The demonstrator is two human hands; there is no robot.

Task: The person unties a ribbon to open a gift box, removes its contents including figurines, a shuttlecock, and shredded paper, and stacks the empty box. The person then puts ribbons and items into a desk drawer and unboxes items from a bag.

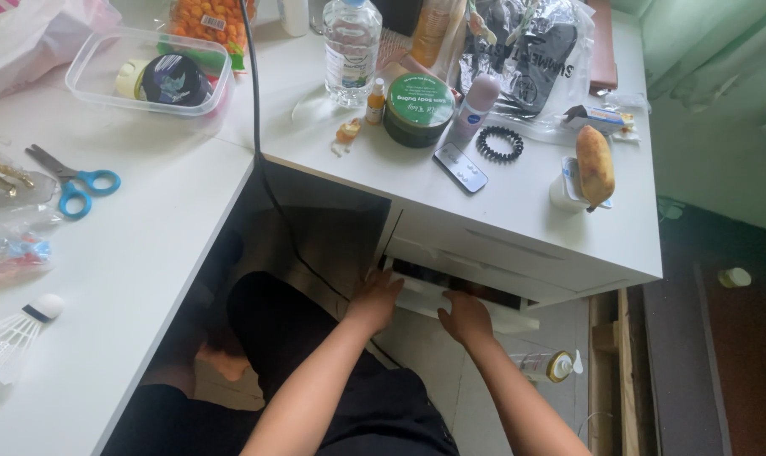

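The lower drawer of the white cabinet is seen slightly pulled out, below the cabinet top. Its front edge is gripped by the left hand near the left corner and by the right hand nearer the middle, fingers curled over it. A green jar, a water bottle and a black hair tie are set on the cabinet top above.

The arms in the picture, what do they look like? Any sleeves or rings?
Both arms are bare, with no sleeves showing up to the picture's bottom edge. The left hand and right hand wear no gloves. No watch, bracelet or ring shows from this view.
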